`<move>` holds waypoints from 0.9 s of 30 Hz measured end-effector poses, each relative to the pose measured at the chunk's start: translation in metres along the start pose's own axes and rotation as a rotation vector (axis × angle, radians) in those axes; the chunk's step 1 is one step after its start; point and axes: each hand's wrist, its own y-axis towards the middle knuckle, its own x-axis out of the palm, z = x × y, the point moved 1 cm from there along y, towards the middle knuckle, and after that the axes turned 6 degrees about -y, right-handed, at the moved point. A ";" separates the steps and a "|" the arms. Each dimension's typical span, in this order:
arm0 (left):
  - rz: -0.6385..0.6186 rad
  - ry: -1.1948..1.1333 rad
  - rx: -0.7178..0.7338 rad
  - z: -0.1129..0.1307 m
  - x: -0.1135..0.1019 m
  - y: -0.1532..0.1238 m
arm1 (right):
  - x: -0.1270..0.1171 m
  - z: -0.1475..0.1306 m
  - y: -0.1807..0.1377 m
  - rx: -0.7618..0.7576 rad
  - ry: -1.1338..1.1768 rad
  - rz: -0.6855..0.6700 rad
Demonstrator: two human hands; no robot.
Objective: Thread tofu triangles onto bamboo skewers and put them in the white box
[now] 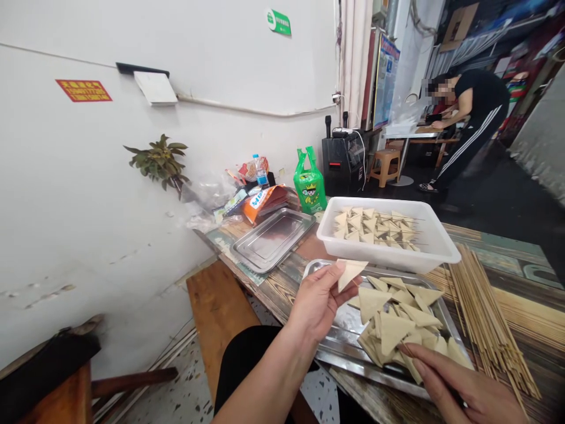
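My left hand [320, 297] pinches a folded, pale-yellow triangle of tofu skin [352, 272] between thumb and fingers, above the near metal tray [342, 321]. A pile of similar tofu-skin triangles [397, 321] fills the right part of that tray. At the pile's near edge, my right hand [454, 380] has thumb and index finger closed on what looks like a thin bamboo skewer, mostly hidden, with only a short tip showing. Behind the tray, a white plastic tub [392, 256] holds triangles threaded on skewers. Many loose bamboo skewers [492, 318] lie to the right.
A second metal tray [273, 241] lies farther left, near a green bag [309, 182], an orange packet [262, 203] and a water bottle [260, 171]. A wooden bench [220, 318] stands below. Another person [479, 100] bends over a far table beside a stool [385, 166].
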 end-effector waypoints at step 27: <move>0.178 0.593 0.503 -0.002 -0.051 -0.018 | -0.005 0.004 0.024 0.231 0.142 -0.092</move>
